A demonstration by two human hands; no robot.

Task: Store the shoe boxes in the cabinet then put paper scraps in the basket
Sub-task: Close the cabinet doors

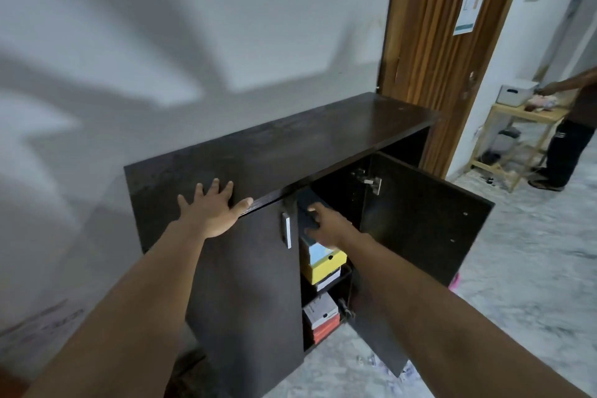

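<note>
Dark cabinet (323, 136), right door open — right hand (326, 226) gripping navy box (305, 203)

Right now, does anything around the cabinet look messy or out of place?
Yes: paper scraps lie scattered on the floor under the open cabinet door. The boxes inside look stacked, nothing spilled.

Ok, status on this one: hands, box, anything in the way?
Left hand flat on cabinet top. Right hand grips dark box on upper-shelf stack. Right door open, nothing blocking.
</note>
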